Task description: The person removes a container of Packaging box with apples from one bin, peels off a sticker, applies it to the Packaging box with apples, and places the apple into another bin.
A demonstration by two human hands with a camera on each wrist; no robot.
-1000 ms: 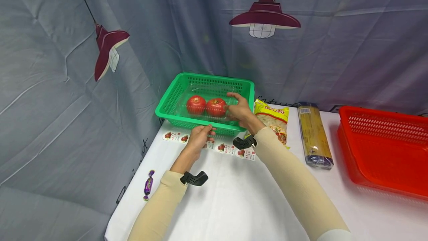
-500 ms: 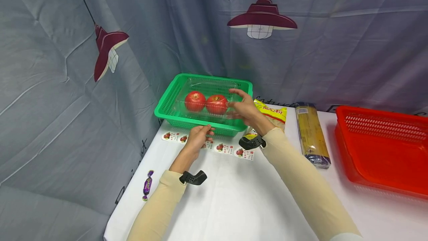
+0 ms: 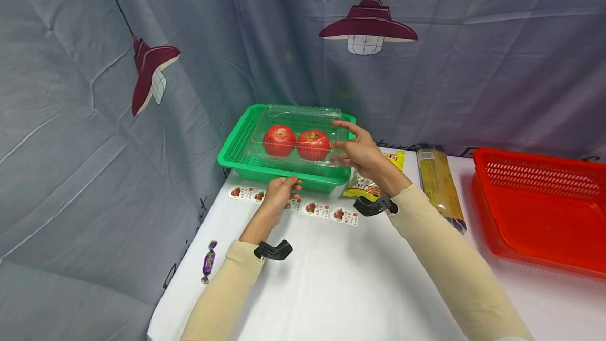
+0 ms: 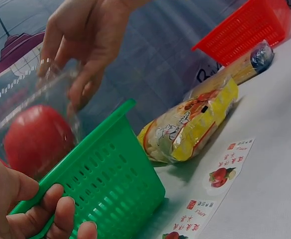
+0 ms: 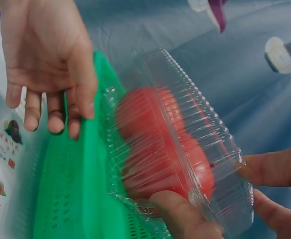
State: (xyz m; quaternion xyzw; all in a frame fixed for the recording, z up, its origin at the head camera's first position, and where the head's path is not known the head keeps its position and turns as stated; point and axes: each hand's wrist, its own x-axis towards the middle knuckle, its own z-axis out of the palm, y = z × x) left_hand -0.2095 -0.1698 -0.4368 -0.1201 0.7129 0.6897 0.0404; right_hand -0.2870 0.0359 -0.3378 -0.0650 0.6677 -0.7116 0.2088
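Head view: clear plastic box [image 3: 295,124], round red apples [image 3: 279,141] inside, at the mouth of a green plastic basket [image 3: 255,172].
Your right hand [image 3: 360,151]: pinches the box.
Your left hand [image 3: 280,193]: grips the basket rim.
Box: apparently mid-lift; next, support it level.

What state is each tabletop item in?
Clear plastic box: in right hand, two red apples inside
Green perforated basket: rim gripped by left hand
Red perforated basket: upright
Yellow printed plastic bag: lying down
Long yellow packet: lying flat
Purple candy: wrapped
White printed labels: flat
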